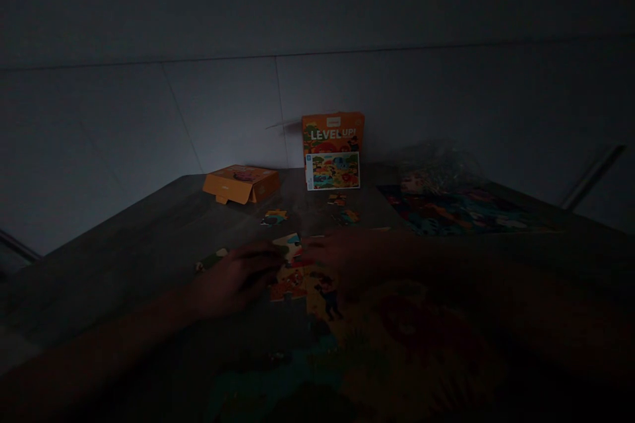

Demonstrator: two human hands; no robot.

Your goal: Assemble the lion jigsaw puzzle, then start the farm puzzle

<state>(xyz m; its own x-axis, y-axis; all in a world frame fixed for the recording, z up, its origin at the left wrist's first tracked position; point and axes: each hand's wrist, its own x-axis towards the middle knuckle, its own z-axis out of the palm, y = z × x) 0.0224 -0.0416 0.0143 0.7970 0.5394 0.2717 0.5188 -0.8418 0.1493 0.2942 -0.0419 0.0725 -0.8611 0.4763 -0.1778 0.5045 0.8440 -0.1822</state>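
Note:
The picture is very dark. A pale puzzle piece with blue and red parts lies at the upper edge of a partly joined jigsaw puzzle. My left hand pinches the piece from the left, fingertips at its edge. From the right, my right hand reaches across the puzzle, its fingertips at the piece's right edge; the rest of that hand fades into shadow. Just below is an orange puzzle piece beside a section with a dark figure. Another loose piece lies partly behind my left hand.
Loose puzzle pieces lie farther back on the grey table. An orange box lies open at the back left. An upright "LEVEL UP!" box stands behind a picture card. Clear plastic rests on a dark colourful sheet.

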